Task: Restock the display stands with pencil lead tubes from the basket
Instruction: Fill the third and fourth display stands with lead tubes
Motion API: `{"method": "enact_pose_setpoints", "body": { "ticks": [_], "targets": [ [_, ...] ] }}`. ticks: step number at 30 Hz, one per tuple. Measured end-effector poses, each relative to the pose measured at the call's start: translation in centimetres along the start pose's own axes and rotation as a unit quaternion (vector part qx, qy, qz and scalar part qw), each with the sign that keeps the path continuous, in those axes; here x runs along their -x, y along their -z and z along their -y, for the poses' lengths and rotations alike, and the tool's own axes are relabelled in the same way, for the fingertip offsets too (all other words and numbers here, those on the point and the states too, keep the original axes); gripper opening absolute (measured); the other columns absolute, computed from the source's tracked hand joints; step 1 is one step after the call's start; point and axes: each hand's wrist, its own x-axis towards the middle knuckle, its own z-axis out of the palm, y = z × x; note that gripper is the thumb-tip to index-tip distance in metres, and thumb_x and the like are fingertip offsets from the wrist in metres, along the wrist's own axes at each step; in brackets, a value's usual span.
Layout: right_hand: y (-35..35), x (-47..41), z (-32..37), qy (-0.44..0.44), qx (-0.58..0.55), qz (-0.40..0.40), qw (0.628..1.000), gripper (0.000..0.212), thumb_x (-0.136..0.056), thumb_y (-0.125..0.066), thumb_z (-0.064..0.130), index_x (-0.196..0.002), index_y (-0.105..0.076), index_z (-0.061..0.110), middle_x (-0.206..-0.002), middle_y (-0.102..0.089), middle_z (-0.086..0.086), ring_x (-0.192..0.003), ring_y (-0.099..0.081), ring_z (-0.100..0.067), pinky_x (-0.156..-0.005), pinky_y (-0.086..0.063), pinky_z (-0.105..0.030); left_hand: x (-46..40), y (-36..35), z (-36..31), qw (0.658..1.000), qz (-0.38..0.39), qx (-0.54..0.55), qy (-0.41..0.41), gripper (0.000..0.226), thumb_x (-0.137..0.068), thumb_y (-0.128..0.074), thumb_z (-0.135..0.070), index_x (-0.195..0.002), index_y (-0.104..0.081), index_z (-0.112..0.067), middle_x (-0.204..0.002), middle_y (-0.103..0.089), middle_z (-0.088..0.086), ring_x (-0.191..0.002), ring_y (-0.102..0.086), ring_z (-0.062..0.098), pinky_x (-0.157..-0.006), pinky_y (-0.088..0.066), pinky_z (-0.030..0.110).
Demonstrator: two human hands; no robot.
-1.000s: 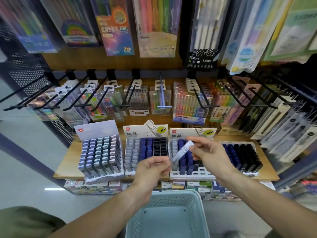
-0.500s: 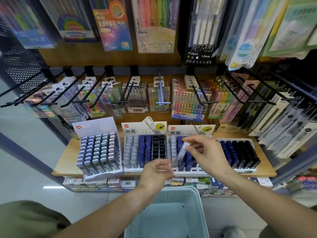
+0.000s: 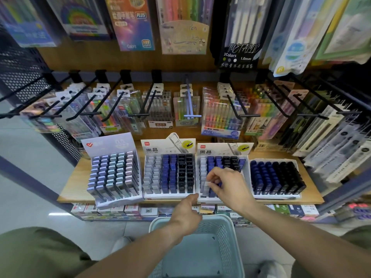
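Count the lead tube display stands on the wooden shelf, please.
4, in one row: far-left stand, second stand, third stand under the right hand, far-right stand.

Wooden shelf [image 3: 76, 189] below black peg hooks [image 3: 112, 101], pale floor [image 3: 26, 197].

A wooden shelf [image 3: 72, 189] carries four display stands [image 3: 169, 173] side by side.

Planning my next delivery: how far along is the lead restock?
The four display stands look largely full. In hand: the right hand is seating a pale tube in the third stand. The left hand hovers over the basket, whose visible floor looks bare.
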Motion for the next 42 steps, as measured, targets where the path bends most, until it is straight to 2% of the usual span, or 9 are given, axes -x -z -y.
{"method": "enact_pose_setpoints", "body": {
  "ticks": [16,22,24,27,29,31,35,38,42],
  "targets": [
    [-2.0,0.2,-0.7,-0.043,-0.027,0.008,0.999,0.014,-0.086,-0.076,0.020,-0.092,-0.069,0.031,-0.085,-0.066,0.013,-0.079,-0.057,-0.003,-0.072,-0.047,-0.020,-1.0,-0.4,0.3,1.000,-0.002,-0.011,-0.015,0.076,-0.094,-0.053,0.001,-0.156,-0.032,-0.037,-0.155,-0.044,-0.007,-0.134,-0.051,0.017,-0.108,-0.049,0.036],
    [-2.2,0.3,-0.9,-0.005,0.045,-0.010,0.999,0.012,-0.086,-0.077,0.025,-0.098,-0.074,0.023,-0.094,-0.047,0.013,-0.098,-0.053,-0.014,-0.083,-0.047,-0.026,-1.1,-0.2,0.0,1.000,0.008,-0.015,-0.017,0.077,-0.094,-0.055,-0.001,-0.157,-0.030,-0.039,-0.153,-0.046,-0.008,-0.122,-0.059,0.015,-0.083,-0.055,0.020],
    [-2.0,0.2,-0.4,-0.012,0.051,-0.022,0.998,0.022,-0.085,-0.077,0.028,-0.106,-0.072,0.024,-0.097,-0.046,0.012,-0.102,-0.052,-0.015,-0.084,-0.049,-0.028,-0.9,0.2,-0.2,1.000,-0.006,-0.003,-0.019,0.073,-0.095,-0.059,-0.004,-0.156,-0.033,-0.035,-0.146,-0.050,-0.007,-0.121,-0.059,0.016,-0.094,-0.054,0.026],
    [-1.5,0.5,1.5,0.000,0.022,-0.060,0.998,0.032,-0.084,-0.076,0.033,-0.114,-0.067,0.029,-0.103,-0.049,0.012,-0.098,-0.053,-0.009,-0.078,-0.049,-0.028,0.1,1.8,-0.5,0.998,-0.050,0.011,-0.025,0.063,-0.094,-0.064,-0.008,-0.148,-0.043,-0.032,-0.137,-0.055,-0.007,-0.111,-0.063,0.014,-0.089,-0.052,0.024],
    [-1.4,0.9,3.5,0.015,-0.022,-0.059,0.998,0.035,-0.085,-0.076,0.035,-0.118,-0.064,0.032,-0.106,-0.051,0.016,-0.095,-0.052,-0.002,-0.078,-0.044,-0.022,1.2,3.9,-0.3,0.994,-0.103,0.037,-0.020,0.049,-0.090,-0.067,-0.008,-0.131,-0.054,-0.031,-0.126,-0.060,-0.008,-0.097,-0.065,0.009,-0.081,-0.054,0.023],
    [-1.9,1.2,6.0,0.020,-0.069,-0.047,0.996,0.041,-0.085,-0.077,0.034,-0.123,-0.062,0.033,-0.111,-0.055,0.018,-0.100,-0.055,0.001,-0.083,-0.046,-0.020,2.4,6.6,0.3,0.983,-0.172,0.068,-0.016,0.035,-0.087,-0.067,-0.007,-0.116,-0.061,-0.027,-0.112,-0.065,-0.008,-0.095,-0.065,0.010,-0.086,-0.056,0.029],
    [-5.1,-0.1,11.5,-0.022,-0.176,-0.034,0.984,0.051,-0.084,-0.079,0.031,-0.130,-0.057,0.027,-0.124,-0.063,0.010,-0.110,-0.060,-0.005,-0.096,-0.053,-0.033,4.4,12.5,1.8,0.941,-0.328,0.082,-0.017,0.022,-0.084,-0.069,-0.006,-0.098,-0.061,-0.021,-0.092,-0.067,-0.003,-0.088,-0.065,0.016,-0.074,-0.049,0.020],
    [-7.7,-1.9,15.7,-0.053,-0.209,-0.016,0.976,0.062,-0.083,-0.080,0.031,-0.137,-0.051,0.021,-0.134,-0.061,0.003,-0.122,-0.058,-0.015,-0.103,-0.049,-0.035,5.0,17.5,3.0,0.920,-0.389,0.056,0.004,0.036,-0.075,-0.078,-0.012,-0.095,-0.051,-0.026,-0.097,-0.067,0.002,-0.093,-0.066,0.021,-0.082,-0.054,0.031],
    [-10.9,-2.9,19.2,-0.106,-0.192,-0.016,0.976,0.056,-0.087,-0.075,0.029,-0.136,-0.050,0.023,-0.133,-0.061,0.001,-0.123,-0.058,-0.020,-0.098,-0.046,-0.031,5.6,21.7,5.3,0.926,-0.375,-0.009,0.047,0.077,-0.065,-0.088,-0.031,-0.129,-0.047,-0.018,-0.123,-0.058,0.006,-0.117,-0.057,0.026,-0.101,-0.050,0.042]
  ]
}}
